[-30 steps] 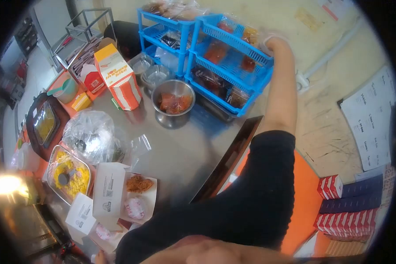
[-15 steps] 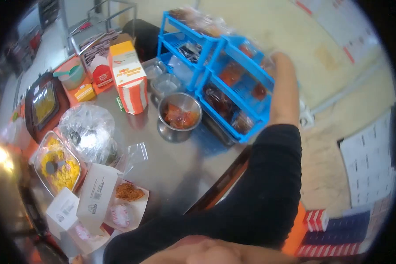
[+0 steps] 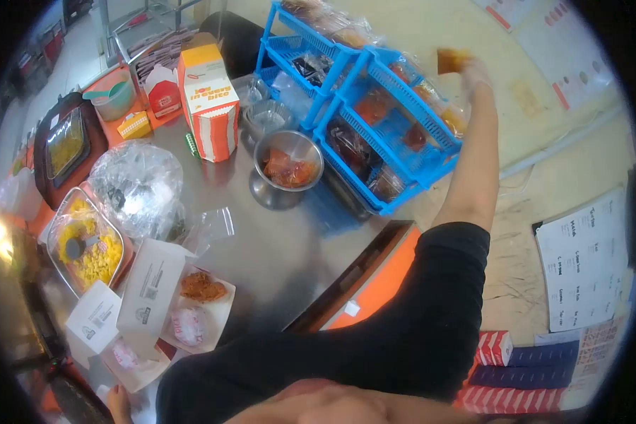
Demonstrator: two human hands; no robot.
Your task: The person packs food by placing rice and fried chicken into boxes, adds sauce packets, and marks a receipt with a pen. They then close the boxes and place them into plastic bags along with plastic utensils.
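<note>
My right hand (image 3: 476, 72) is raised beyond the blue rack (image 3: 403, 159), its fingers closed on a small sauce packet (image 3: 454, 61), dark brown and yellow. More packets fill the rack's tiers. Low at the left edge of the counter, my left hand (image 3: 118, 404) shows only in part, near an open white box (image 3: 120, 346) with a wrapped bundle; what it holds, if anything, is hidden. Beside that box, another open box (image 3: 219, 321) contains fried chicken (image 3: 203, 287) and a wrapped rice bundle (image 3: 189, 326). A metal bowl (image 3: 287, 195) holds red packets.
A striped orange and white carton (image 3: 215, 131) stands behind the bowl. At the left are a tray of yellow food (image 3: 53, 247), a plastic-covered bowl (image 3: 138, 187) and a dark container (image 3: 47, 187). Papers (image 3: 586, 261) hang on the right wall.
My right hand has risen from behind the rack and come into view with the sauce packet. More of my left hand shows at the bottom left. The view has shifted slightly.
</note>
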